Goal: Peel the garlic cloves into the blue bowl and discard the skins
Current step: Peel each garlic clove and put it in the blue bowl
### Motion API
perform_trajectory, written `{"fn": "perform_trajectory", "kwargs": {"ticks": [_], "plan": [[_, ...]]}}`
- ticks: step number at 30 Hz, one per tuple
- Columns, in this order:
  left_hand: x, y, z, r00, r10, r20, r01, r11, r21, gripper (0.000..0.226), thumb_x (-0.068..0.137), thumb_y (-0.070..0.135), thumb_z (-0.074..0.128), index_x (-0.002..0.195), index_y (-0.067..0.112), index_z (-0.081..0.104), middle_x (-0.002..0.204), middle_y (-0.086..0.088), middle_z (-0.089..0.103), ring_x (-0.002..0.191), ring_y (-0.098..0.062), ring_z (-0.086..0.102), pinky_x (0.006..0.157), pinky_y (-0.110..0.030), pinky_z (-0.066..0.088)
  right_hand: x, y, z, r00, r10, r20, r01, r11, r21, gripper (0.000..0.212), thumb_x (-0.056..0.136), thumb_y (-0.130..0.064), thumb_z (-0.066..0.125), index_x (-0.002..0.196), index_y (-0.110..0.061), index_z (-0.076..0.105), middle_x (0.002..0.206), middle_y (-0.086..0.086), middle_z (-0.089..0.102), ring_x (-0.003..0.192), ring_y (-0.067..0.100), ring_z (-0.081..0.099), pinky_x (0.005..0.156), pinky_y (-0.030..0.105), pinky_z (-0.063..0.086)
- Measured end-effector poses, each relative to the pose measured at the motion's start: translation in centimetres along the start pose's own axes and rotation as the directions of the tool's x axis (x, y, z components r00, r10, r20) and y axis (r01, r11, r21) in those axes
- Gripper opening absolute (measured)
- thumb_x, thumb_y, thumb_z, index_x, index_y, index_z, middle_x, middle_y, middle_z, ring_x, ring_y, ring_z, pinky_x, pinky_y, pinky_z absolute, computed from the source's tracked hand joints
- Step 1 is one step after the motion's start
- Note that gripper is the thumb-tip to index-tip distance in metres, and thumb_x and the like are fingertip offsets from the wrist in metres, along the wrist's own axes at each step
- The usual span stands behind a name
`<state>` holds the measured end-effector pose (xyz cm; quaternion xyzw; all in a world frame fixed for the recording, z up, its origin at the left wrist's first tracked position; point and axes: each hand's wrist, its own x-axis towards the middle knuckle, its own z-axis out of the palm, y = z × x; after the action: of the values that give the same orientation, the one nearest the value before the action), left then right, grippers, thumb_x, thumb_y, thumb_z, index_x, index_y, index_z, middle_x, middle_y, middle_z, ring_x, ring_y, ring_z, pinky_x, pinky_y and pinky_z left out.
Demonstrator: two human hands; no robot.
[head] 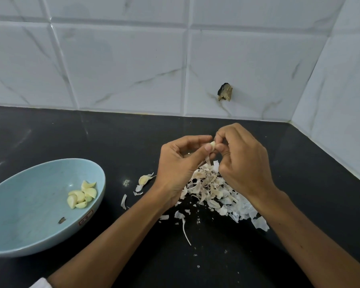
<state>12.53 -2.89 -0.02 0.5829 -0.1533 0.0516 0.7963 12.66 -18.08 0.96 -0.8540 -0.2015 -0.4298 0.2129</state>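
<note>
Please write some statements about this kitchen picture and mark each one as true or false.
1. The blue bowl contains peeled cloves. True.
2. The left hand and the right hand pinch one clove together. True.
3. The pile of skins lies inside the bowl. False: the skins lie on the black counter, below the hands.
4. The bowl stands to the right of the hands. False: it stands to their left.
5. An unpeeled clove lies on the counter between the bowl and the skins. True.
</note>
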Motion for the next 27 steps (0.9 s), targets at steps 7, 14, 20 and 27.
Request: {"fn": "perform_trajectory", "kwargs": {"ticks": [7,14,20,27], "plan": [[0.1,0.1,-0.2,0.996,-0.089,0.001,0.089,0.995,0.043,0.024,0.093,0.015,0.072,0.116,0.014,0.073,0.092,-0.012,0.079,0.086,-0.019,0.075,0.082,-0.029,0.059,0.3,-0.4,-0.2,0.996,-0.058,0.063,0.06,0.998,-0.036,0.012,0.086,-0.002,0.058,0.083,-0.014,0.056,0.109,-0.004,0.054,0.093,0.015,0.055,0.046,0.025,0.048],[0.1,0.0,-0.1,0.997,-0.062,-0.049,0.061,0.998,-0.007,0.022,0.09,0.005,0.074,0.112,0.007,0.072,0.093,-0.015,0.079,0.083,-0.027,0.075,0.077,-0.03,0.06,0.2,-0.9,-0.2,0.996,-0.057,0.073,0.063,0.995,-0.072,0.013,0.084,-0.001,0.062,0.082,-0.013,0.058,0.107,-0.003,0.056,0.089,0.016,0.055,0.047,0.017,0.041],[0.1,0.0,0.0,0.989,0.004,-0.147,-0.008,1.0,-0.026,0.017,0.089,0.003,0.074,0.105,0.009,0.073,0.093,-0.013,0.079,0.084,-0.025,0.073,0.081,-0.033,0.062,-0.1,-1.6,0.5,0.997,-0.059,0.047,0.063,0.994,-0.092,0.009,0.084,-0.003,0.056,0.081,-0.011,0.059,0.105,-0.001,0.058,0.086,0.017,0.055,0.049,0.009,0.031],[0.1,0.0,0.2,0.975,-0.094,-0.2,0.065,0.987,-0.147,0.016,0.089,0.002,0.074,0.103,0.008,0.072,0.089,-0.01,0.078,0.08,-0.017,0.073,0.076,-0.023,0.059,-0.1,-1.9,0.5,0.993,-0.088,0.081,0.092,0.995,-0.047,0.013,0.082,0.001,0.062,0.081,-0.012,0.06,0.106,-0.003,0.057,0.089,0.015,0.055,0.05,0.017,0.045]]}}
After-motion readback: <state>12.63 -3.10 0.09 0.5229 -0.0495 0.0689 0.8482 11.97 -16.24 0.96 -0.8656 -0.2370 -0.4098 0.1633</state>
